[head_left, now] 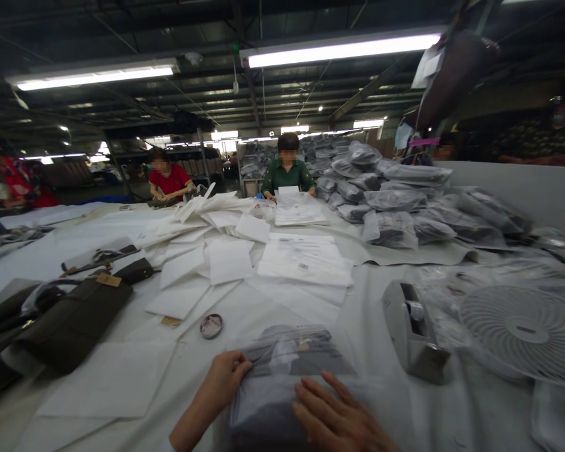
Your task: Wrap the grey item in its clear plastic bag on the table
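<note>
A clear plastic bag (292, 355) with a dark folded item inside lies on the white table (367, 314) right in front of me. My left hand (223, 380) pinches the bag's left edge between thumb and fingers. My right hand (336, 417) lies flat on top of the bag's near part, fingers spread, pressing it down. The bag's near end is hidden under my hands.
A grey tape dispenser (412, 336) and a white fan (522, 333) sit to the right. Dark bags (70, 320) lie at the left, white sheets (226, 257) in the middle, a small round tin (211, 326) near my left hand. Packed bags (395, 207) pile at the far right. Other people work across the table.
</note>
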Tool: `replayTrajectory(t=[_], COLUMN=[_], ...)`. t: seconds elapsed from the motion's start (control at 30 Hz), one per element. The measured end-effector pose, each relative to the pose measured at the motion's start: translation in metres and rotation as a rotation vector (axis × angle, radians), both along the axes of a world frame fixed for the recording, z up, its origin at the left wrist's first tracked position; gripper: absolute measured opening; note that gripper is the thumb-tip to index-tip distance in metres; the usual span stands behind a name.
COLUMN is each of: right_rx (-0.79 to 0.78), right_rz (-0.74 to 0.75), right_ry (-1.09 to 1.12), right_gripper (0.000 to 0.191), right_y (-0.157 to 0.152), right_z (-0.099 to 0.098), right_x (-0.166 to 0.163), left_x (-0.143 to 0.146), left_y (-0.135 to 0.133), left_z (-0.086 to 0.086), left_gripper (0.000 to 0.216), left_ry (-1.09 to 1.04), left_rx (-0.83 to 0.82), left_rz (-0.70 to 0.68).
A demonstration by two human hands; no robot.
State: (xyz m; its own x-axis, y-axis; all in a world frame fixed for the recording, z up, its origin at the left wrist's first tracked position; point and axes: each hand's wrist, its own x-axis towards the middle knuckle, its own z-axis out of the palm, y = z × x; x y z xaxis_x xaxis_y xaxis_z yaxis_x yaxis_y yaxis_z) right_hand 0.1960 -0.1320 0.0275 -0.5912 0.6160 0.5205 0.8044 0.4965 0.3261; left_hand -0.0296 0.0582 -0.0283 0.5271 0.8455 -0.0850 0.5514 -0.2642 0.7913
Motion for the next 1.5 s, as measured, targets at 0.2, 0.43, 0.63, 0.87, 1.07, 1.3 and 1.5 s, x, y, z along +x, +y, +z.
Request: replayTrajectory(t=[0.2, 0.43, 0.63, 0.87, 1.07, 1.3, 1.5], right_rx=[-0.229, -0.476, -0.529, -0.487, -0.474, -0.459, -0.271], right_rz=[-0.209, -0.504, -0.489, -0.479, -0.524, -0.719, -0.964], right_ry=[0.235, 0.598, 0.680, 0.766, 0.836, 0.965, 1.077], right_gripper=[0.052, 0.026, 0.030, 0.032, 0.038, 0.039, 0.043], right_y=[0.022, 0.040, 0.049, 0.041, 0.038, 0.014, -0.049], right_z=[-0.025, -0.010, -0.021, -0.041, -0.038, -0.056, -0.057], right_x=[0.019, 0.017, 0.024, 0.028, 0.023, 0.058, 0.106], left_x=[0.000, -0.003, 0.001, -0.025, 0.007, 0.028, 0.026], left_y=[0.008, 0.007, 0.012, -0.012, -0.086, -0.088, -0.085], left_z=[-0.009, -0.010, -0.023, 0.011, 0.007, -0.020, -0.025], left_gripper=[0.049, 0.047, 0.050, 0.024, 0.040, 0.085, 0.084], left_ry=[-0.052, -0.109, -0.149, -0.221, -0.009, 0.391, 0.337], left_rx=[-0.201, -0.302, -0.327, 0.518, 1.377, 1.329, 1.493], left_rz=[0.033, 0.049, 0.067, 0.289, -0.345, -0.329, -0.304])
